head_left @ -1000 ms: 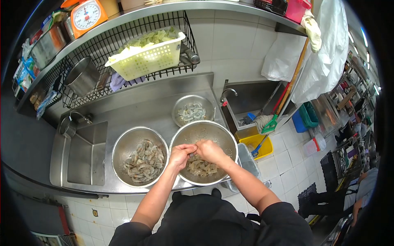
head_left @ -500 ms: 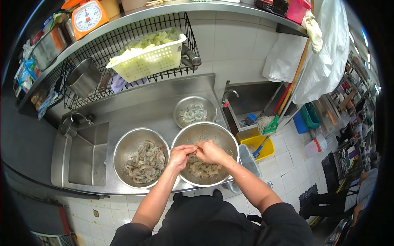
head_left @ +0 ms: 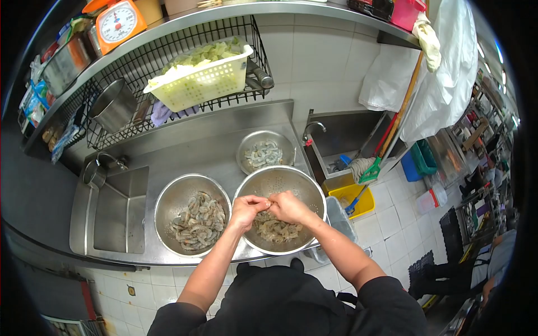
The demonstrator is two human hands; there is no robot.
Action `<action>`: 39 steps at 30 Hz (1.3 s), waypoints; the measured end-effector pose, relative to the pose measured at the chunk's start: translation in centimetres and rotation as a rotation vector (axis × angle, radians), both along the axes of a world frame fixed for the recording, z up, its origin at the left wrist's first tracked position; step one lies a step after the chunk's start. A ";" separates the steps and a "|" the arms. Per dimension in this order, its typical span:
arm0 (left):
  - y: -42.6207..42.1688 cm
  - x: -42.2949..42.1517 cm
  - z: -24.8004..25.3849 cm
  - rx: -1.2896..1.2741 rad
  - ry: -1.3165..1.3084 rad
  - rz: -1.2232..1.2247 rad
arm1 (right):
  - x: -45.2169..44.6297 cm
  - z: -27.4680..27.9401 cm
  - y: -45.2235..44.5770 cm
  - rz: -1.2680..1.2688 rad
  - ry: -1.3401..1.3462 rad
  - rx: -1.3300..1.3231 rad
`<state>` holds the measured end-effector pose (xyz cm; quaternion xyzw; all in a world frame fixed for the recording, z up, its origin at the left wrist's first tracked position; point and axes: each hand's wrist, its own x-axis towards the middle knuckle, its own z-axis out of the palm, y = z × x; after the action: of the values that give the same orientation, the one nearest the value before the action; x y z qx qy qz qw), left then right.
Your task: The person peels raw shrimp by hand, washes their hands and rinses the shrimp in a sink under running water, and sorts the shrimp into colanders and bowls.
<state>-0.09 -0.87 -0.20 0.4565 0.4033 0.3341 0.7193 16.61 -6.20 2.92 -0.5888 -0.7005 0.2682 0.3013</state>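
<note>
My left hand [head_left: 250, 211] and my right hand [head_left: 288, 207] meet over a large steel bowl [head_left: 305, 185] with small holes in its wall. Their fingertips pinch together on a shrimp [head_left: 268, 204], mostly hidden by the fingers. Beneath them, a heap of shrimp shells and heads [head_left: 276, 230] lies in that bowl. Left of it, another steel bowl [head_left: 168, 201] holds unpeeled grey shrimp [head_left: 198, 222]. Behind, a smaller steel bowl [head_left: 244, 147] contains pale peeled shrimp [head_left: 264, 154].
The bowls stand on a steel counter [head_left: 185, 159] with a sink [head_left: 119, 218] at left. A wire rack [head_left: 216, 33] above carries a basket of cut greens [head_left: 199, 84]. To the right are a deep sink [head_left: 342, 137], a yellow bucket [head_left: 364, 203] and mops. Another person [head_left: 496, 263] is at far right.
Both hands stay together above the holed bowl, their fingers shifting only slightly around the shrimp. The bowls and their contents look the same.
</note>
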 end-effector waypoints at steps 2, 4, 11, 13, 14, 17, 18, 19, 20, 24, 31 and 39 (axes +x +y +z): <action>0.2 -0.1 0.2 0.021 0.038 -0.030 | 0.4 0.0 0.0 0.009 0.016 -0.008; 0.3 -0.2 0.3 0.060 0.062 -0.055 | 0.9 -0.2 -0.1 0.017 0.032 -0.015; 0.7 -0.3 0.9 0.168 0.182 -0.143 | 2.4 -2.2 0.0 -0.208 0.678 -0.443; 1.4 -0.2 0.6 0.122 0.112 -0.027 | 3.0 -2.8 -0.3 -0.314 0.702 -0.481; 2.1 0.2 0.5 0.124 0.109 -0.019 | 3.7 -4.0 -0.4 -0.336 0.374 -0.180; 4.6 0.6 1.8 0.114 -0.214 0.201 | 4.2 -5.4 -0.6 -0.180 -0.126 -0.119; 5.4 0.8 2.8 0.109 -0.330 0.225 | 3.6 -5.6 -1.2 -0.124 -0.194 -0.217; 6.4 0.5 3.3 0.114 -0.319 0.248 | 2.9 -5.4 -1.7 -0.071 -0.267 -0.313; 7.3 0.2 3.8 0.198 -0.078 0.268 | 2.0 -5.1 -2.0 -0.051 -0.264 -0.311; 10.0 -5.4 1.4 0.705 0.593 0.327 | 1.2 -5.6 -2.4 -0.001 -0.297 -0.248; 6.2 -20.6 -3.4 0.330 1.425 -0.781 | 0.7 -5.5 -2.4 0.124 -0.289 -0.189; 2.6 -21.6 -6.1 0.592 1.387 -0.477 | -2.6 -3.6 -1.2 0.248 -0.241 -0.128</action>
<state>-21.69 1.69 -6.27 0.8073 0.5451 -0.0966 0.2046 13.98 -7.38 -0.69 -0.5435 -0.7803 0.2749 0.1416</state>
